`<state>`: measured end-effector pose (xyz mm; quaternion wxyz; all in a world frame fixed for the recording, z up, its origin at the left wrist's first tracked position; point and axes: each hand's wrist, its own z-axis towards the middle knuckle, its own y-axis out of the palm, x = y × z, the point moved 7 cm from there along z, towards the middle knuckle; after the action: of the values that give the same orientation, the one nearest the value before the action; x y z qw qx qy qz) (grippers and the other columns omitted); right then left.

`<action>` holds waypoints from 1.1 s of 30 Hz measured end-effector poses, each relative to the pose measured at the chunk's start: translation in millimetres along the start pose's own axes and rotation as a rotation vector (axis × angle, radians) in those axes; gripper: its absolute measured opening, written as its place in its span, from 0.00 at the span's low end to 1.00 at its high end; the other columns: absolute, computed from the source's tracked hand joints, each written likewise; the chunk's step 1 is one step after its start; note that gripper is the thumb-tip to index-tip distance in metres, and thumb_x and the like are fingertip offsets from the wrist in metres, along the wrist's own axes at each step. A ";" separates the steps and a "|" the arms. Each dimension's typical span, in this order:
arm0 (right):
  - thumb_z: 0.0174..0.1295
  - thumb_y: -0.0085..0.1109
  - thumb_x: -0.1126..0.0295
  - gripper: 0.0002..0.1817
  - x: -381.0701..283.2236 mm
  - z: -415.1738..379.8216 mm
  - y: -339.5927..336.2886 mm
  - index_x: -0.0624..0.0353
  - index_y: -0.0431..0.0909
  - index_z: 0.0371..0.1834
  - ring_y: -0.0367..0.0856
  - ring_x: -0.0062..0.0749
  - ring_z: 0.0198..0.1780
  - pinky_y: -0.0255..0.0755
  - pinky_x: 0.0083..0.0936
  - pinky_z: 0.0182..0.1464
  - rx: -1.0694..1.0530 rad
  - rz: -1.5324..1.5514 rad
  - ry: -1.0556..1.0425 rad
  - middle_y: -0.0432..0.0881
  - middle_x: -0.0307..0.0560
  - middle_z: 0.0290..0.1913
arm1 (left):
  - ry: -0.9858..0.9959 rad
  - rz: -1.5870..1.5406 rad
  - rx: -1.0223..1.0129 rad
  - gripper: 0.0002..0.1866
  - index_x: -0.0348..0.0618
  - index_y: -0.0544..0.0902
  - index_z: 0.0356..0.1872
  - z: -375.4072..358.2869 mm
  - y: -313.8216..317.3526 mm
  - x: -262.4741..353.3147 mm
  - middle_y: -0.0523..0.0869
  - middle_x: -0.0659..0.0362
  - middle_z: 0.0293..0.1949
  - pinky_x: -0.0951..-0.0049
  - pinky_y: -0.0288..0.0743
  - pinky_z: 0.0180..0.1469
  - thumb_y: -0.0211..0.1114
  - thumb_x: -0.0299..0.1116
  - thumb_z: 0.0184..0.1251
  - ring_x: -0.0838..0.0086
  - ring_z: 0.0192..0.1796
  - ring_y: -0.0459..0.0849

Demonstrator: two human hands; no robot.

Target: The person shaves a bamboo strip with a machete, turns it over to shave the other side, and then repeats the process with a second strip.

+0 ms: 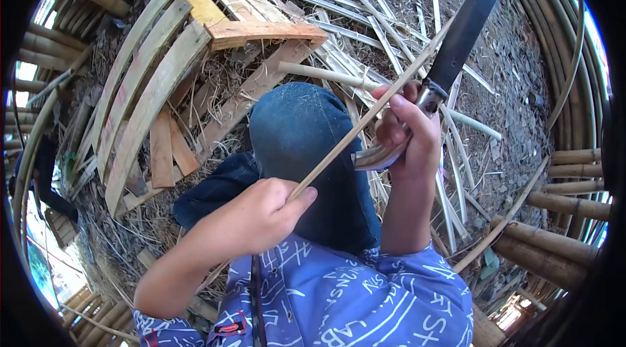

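Observation:
My left hand [266, 215] is closed round the lower end of a thin bamboo strip [355, 130], which slants up and right across my lap. My right hand [412, 127] grips the metal-coloured handle of a large knife [468, 31], its dark, broad blade pointing up and right. The strip passes over the fingers of my right hand and lies alongside the blade near its base; whether they touch is unclear. Behind my right hand, a pale round stick [326, 75] runs from beside my knee toward the right.
A slatted wooden frame [153, 63] lies at the upper left. Split bamboo strips [381, 28] litter the ground ahead. Bamboo pole walls [567, 54] curve round both sides, with thick pole ends [554, 243] jutting in at right. Part of another person [47, 174] shows at far left.

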<state>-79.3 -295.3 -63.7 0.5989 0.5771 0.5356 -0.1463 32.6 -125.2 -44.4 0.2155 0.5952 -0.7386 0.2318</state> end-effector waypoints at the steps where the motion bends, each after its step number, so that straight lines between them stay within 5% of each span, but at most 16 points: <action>1: 0.53 0.60 0.78 0.08 2.1 0.8 -1.7 0.59 0.70 0.30 0.70 0.17 0.16 0.68 0.16 0.18 0.019 0.126 0.026 0.84 0.57 0.34 | 0.004 -0.021 0.005 0.22 0.33 0.71 0.23 -1.7 -1.0 -1.4 0.70 0.57 0.15 0.66 0.65 0.26 0.52 0.42 0.72 0.74 0.20 0.68; 3: 0.52 0.56 0.79 0.09 12.7 3.2 -23.3 0.60 0.70 0.36 0.69 0.16 0.16 0.67 0.15 0.17 0.127 0.098 0.065 0.83 0.56 0.33 | 0.110 0.101 -0.018 0.22 0.31 0.77 0.32 -8.1 -1.1 1.3 0.77 0.53 0.20 0.66 0.70 0.30 0.58 0.46 0.68 0.69 0.24 0.76; 4: 0.52 0.57 0.78 0.10 14.6 6.8 -33.5 0.61 0.70 0.37 0.69 0.16 0.16 0.67 0.14 0.18 0.098 0.140 0.049 0.82 0.55 0.34 | 0.102 0.111 -0.056 0.28 0.31 0.78 0.44 -11.5 -0.7 -6.5 0.83 0.47 0.30 0.67 0.76 0.40 0.64 0.51 0.61 0.61 0.34 0.84; 5: 0.53 0.57 0.78 0.10 15.8 8.6 -41.9 0.61 0.70 0.38 0.69 0.15 0.16 0.67 0.14 0.18 0.076 0.183 0.040 0.82 0.54 0.34 | 0.093 0.083 -0.051 0.28 0.31 0.78 0.44 -13.5 0.6 -23.0 0.83 0.47 0.30 0.67 0.76 0.40 0.64 0.51 0.61 0.61 0.34 0.84; 7: 0.57 0.56 0.77 0.07 8.4 7.6 -54.5 0.65 0.72 0.38 0.70 0.12 0.18 0.67 0.11 0.19 0.175 0.192 -0.042 0.80 0.48 0.31 | 0.469 0.200 0.167 0.31 0.32 0.77 0.48 -27.9 -3.9 -34.4 0.84 0.46 0.37 0.66 0.76 0.47 0.68 0.53 0.57 0.57 0.42 0.85; 9: 0.58 0.54 0.78 0.06 3.5 9.9 -60.5 0.65 0.72 0.38 0.70 0.11 0.19 0.67 0.10 0.20 0.157 0.294 -0.009 0.79 0.46 0.31 | 0.334 0.235 0.124 0.33 0.36 0.77 0.50 -41.0 -4.5 -67.3 0.84 0.46 0.41 0.65 0.76 0.52 0.69 0.55 0.54 0.53 0.48 0.84; 13: 0.58 0.53 0.79 0.06 -2.0 16.1 -69.8 0.64 0.70 0.38 0.68 0.11 0.19 0.68 0.10 0.20 0.215 0.328 -0.054 0.80 0.50 0.38 | 0.034 -0.032 -0.160 0.20 0.38 0.81 0.42 -63.1 12.5 -138.5 0.84 0.59 0.29 0.76 0.74 0.36 0.70 0.44 0.57 0.77 0.31 0.81; 14: 0.58 0.53 0.79 0.06 -4.1 17.3 -69.3 0.64 0.70 0.38 0.68 0.11 0.19 0.68 0.10 0.20 0.216 0.332 -0.062 0.80 0.50 0.38 | -0.144 -0.349 -0.057 0.12 0.37 0.82 0.35 -73.9 15.8 -145.9 0.79 0.68 0.23 0.80 0.67 0.28 0.68 0.36 0.60 0.88 0.26 0.72; 17: 0.56 0.54 0.80 0.08 -10.3 18.5 -64.6 0.61 0.68 0.38 0.68 0.12 0.19 0.67 0.11 0.20 0.208 0.277 -0.093 0.79 0.53 0.42 | -0.022 -0.286 0.091 0.10 0.36 0.79 0.31 -79.2 12.0 -144.2 0.77 0.70 0.21 0.78 0.64 0.25 0.64 0.34 0.63 0.88 0.25 0.69; 20: 0.51 0.54 0.81 0.10 -32.2 8.7 -62.3 0.57 0.64 0.31 0.67 0.17 0.19 0.67 0.16 0.21 0.304 -0.099 -0.274 0.78 0.57 0.44 | -0.001 -0.136 0.209 0.12 0.34 0.76 0.28 -80.3 3.5 -94.8 0.74 0.62 0.17 0.74 0.62 0.24 0.62 0.33 0.65 0.84 0.22 0.67; 23: 0.46 0.52 0.83 0.11 -41.0 -14.8 -60.3 0.57 0.64 0.30 0.67 0.19 0.15 0.65 0.17 0.16 0.309 -0.331 -0.335 0.77 0.50 0.29 | 0.063 -0.048 0.314 0.13 0.33 0.75 0.29 -72.7 -2.8 -53.9 0.73 0.50 0.15 0.68 0.64 0.23 0.61 0.34 0.65 0.72 0.17 0.72; 25: 0.43 0.51 0.85 0.10 -45.1 -30.5 -50.3 0.58 0.66 0.27 0.67 0.22 0.13 0.64 0.17 0.14 0.205 -0.468 -0.372 0.72 0.43 0.19 | 0.090 0.094 0.405 0.12 0.35 0.74 0.26 -64.8 -10.3 -30.5 0.73 0.55 0.15 0.71 0.65 0.24 0.63 0.34 0.61 0.76 0.19 0.69; 28: 0.45 0.55 0.84 0.09 -39.5 -47.8 -39.1 0.59 0.68 0.26 0.67 0.18 0.15 0.61 0.15 0.17 0.103 -0.565 -0.362 0.72 0.40 0.18 | 0.195 0.237 0.416 0.15 0.32 0.77 0.30 -49.2 -14.9 -1.0 0.77 0.47 0.18 0.66 0.69 0.27 0.66 0.37 0.59 0.63 0.20 0.76; 30: 0.50 0.64 0.76 0.09 -30.4 -55.2 -20.3 0.61 0.71 0.26 0.68 0.13 0.19 0.61 0.17 0.22 -0.033 -0.991 -0.342 0.73 0.36 0.18 | 0.196 0.331 0.386 0.17 0.30 0.79 0.30 -36.2 -17.8 16.8 0.78 0.43 0.20 0.61 0.70 0.29 0.64 0.40 0.61 0.53 0.22 0.78; 33: 0.46 0.62 0.77 0.08 -12.8 -56.3 0.0 0.63 0.71 0.25 0.77 0.38 0.19 0.69 0.28 0.25 -0.158 -1.140 -0.375 0.75 0.50 0.18 | 0.195 0.387 0.431 0.20 0.29 0.79 0.27 -18.1 -23.6 23.8 0.78 0.40 0.20 0.57 0.70 0.30 0.59 0.41 0.66 0.46 0.26 0.79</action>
<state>-110.8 -253.2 -39.8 0.5513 0.1172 0.6551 -0.5032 51.8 -137.3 -13.8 0.1060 0.4505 -0.7479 0.4758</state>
